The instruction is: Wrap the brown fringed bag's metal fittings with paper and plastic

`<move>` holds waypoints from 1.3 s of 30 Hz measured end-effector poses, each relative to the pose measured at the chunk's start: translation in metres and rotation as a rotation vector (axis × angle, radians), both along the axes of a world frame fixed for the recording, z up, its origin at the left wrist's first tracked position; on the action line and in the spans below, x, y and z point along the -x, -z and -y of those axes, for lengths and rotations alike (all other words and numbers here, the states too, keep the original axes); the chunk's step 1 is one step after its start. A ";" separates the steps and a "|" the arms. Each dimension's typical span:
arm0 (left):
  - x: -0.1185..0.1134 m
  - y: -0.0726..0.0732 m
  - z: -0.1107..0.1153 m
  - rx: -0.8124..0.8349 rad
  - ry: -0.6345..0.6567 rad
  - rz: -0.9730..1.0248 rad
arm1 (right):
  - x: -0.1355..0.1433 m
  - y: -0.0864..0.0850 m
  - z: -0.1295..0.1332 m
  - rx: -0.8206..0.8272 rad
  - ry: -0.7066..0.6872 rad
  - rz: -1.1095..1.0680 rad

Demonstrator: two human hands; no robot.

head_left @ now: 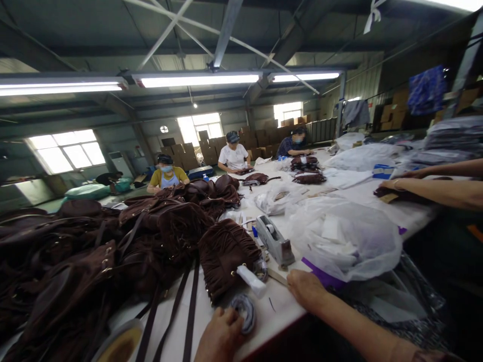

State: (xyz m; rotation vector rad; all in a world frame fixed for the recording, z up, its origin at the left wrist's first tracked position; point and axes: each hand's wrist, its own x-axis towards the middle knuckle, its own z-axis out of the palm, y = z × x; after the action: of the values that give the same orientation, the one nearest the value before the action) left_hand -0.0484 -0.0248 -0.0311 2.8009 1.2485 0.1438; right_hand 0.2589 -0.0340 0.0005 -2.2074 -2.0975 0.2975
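Near the table's front edge, my left hand [222, 332] has its fingers bent at the side of a grey ring-shaped roll [244, 312]; whether it grips the roll is unclear. My right hand [305, 287] is closed at the table edge, beside the grey tape dispenser [274, 241]; what it holds is hidden. Between and beyond the hands lies a dark brown fringed bag [226, 254], with a white wrapped piece [252, 281] on its lower right side. Brown straps [192, 311] hang down left of my left hand.
A large pile of brown bags [151, 226] covers the left side. White plastic bags [343, 236] fill the right. A round container [123, 342] stands at the front left. Another person's hands [407, 183] reach in from the right. Three people [234, 153] work across the table.
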 end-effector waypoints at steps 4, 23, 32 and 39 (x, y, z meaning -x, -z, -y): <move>0.001 0.004 -0.001 0.008 0.021 0.062 | -0.001 -0.001 0.001 0.030 0.023 -0.024; 0.008 -0.008 -0.005 -0.012 0.160 0.005 | -0.017 0.015 0.006 -0.186 0.032 0.080; 0.004 -0.014 0.006 -0.015 0.120 0.041 | 0.006 0.029 0.072 -0.313 -0.431 -0.019; 0.002 -0.017 0.009 0.023 0.111 0.080 | 0.028 0.026 0.043 -0.303 -0.107 -0.183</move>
State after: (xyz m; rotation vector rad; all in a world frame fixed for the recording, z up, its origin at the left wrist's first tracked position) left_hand -0.0508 -0.0342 -0.0144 2.8060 1.0684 0.2316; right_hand 0.2309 -0.0774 -0.0258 -1.8310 -2.0135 0.1668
